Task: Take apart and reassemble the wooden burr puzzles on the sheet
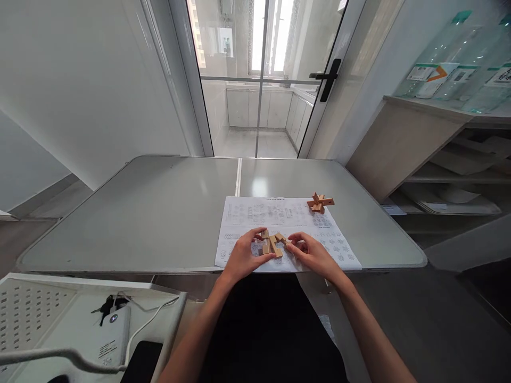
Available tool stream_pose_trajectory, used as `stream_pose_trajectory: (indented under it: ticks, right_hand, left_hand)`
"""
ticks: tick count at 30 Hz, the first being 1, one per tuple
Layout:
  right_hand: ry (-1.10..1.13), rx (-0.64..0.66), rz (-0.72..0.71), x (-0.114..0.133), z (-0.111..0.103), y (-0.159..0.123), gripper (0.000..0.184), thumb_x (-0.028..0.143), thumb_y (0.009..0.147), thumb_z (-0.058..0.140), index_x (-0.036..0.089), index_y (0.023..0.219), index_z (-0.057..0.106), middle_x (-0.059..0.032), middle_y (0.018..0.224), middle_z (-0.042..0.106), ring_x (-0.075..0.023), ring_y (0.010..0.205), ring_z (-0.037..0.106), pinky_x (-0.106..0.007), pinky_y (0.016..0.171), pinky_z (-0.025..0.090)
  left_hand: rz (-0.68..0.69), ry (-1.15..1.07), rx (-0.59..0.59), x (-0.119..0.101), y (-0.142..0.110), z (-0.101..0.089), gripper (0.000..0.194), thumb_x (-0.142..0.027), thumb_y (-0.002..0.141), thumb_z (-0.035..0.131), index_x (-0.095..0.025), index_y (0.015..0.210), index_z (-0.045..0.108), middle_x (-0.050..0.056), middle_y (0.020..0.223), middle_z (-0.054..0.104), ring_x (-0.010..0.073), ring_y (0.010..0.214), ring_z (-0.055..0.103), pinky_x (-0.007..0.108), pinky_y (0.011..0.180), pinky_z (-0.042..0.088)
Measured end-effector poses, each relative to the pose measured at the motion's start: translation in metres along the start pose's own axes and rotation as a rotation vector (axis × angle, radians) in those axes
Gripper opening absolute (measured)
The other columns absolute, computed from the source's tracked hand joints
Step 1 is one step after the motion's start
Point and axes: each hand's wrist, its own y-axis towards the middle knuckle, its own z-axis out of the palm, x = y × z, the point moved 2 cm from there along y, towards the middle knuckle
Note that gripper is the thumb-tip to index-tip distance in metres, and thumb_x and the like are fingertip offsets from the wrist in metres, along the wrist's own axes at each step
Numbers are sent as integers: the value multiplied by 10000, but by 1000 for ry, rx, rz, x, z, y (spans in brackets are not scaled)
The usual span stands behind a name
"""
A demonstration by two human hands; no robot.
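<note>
Light wooden puzzle pieces with notches point(273, 247) lie close together on a printed sheet point(235, 226), between my two hands. My left hand point(244, 254) curls around the left side of the group, its thumb along the near edge and its fingers at the far end of a notched block point(265, 249). From the right, my right hand point(313, 253) has its fingers drawn together at the end of a slanted wooden piece point(281, 238). At the sheet's far right corner stands a darker wooden interlocking puzzle point(319, 202), its bars crossed together.
The grey table point(159, 213) has a seam across it and a glass door point(259, 80) behind. A white cart point(48, 314) at lower left carries keys point(107, 307), a white power bank point(114, 338), a cable and a black phone point(142, 363). Shelving point(423, 133) with large bottles point(447, 58) stands right.
</note>
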Motion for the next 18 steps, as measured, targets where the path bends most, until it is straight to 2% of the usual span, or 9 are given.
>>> stream_pose_trajectory:
  ticks: [7, 18]
  right_hand:
    - [105, -7, 89, -1, -1, 2, 472, 660, 923, 590, 210, 1054, 645, 28, 605, 623, -184, 549, 606, -279, 518, 466]
    - [144, -53, 70, -10, 0, 5, 478, 695, 941, 566, 228, 1021, 630, 45, 537, 615, -172, 439, 542, -296, 513, 460]
  left_hand:
    - [2, 1, 6, 2, 0, 1, 704, -446, 749, 931, -271, 1356, 621, 67, 1260, 744, 286, 1124, 716, 478, 1041, 568]
    - [10, 30, 1, 2, 0, 1, 705, -463, 759, 922, -273, 1364, 613, 59, 1254, 745, 278, 1108, 723, 464, 1015, 582]
